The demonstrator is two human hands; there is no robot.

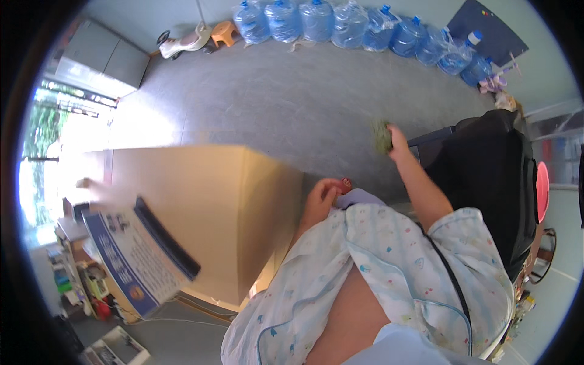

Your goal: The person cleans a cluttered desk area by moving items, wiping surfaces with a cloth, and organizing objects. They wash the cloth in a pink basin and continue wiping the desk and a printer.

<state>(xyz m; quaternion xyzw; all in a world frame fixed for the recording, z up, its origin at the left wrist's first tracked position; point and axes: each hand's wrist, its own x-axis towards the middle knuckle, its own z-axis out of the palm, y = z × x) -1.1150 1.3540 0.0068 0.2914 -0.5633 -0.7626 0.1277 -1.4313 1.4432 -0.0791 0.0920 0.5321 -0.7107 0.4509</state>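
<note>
My right hand [398, 142] is held out over the grey floor, beside a black-covered piece of furniture [474, 155]. Its fingers are closed around a green cloth or pad [382, 138], blurred, so its exact kind is unclear. Close to my body, my left hand [323, 198] rests near my lap with bent fingers, beside light purple fabric [360, 198]. Whether that hand grips anything is not visible. Just past its fingertips, part of a foot in a red sandal [346, 183] shows. To my left stands a tan wooden desk or cabinet [182, 182].
Large blue water bottles [317, 20] line the far wall, several in plastic wrap. An orange stool [224, 34] and a white ride-on toy [187, 43] stand beside them. A printed sheet [137, 260] and a dark bar [166, 238] lie by the desk. Low left is a white crate [116, 349].
</note>
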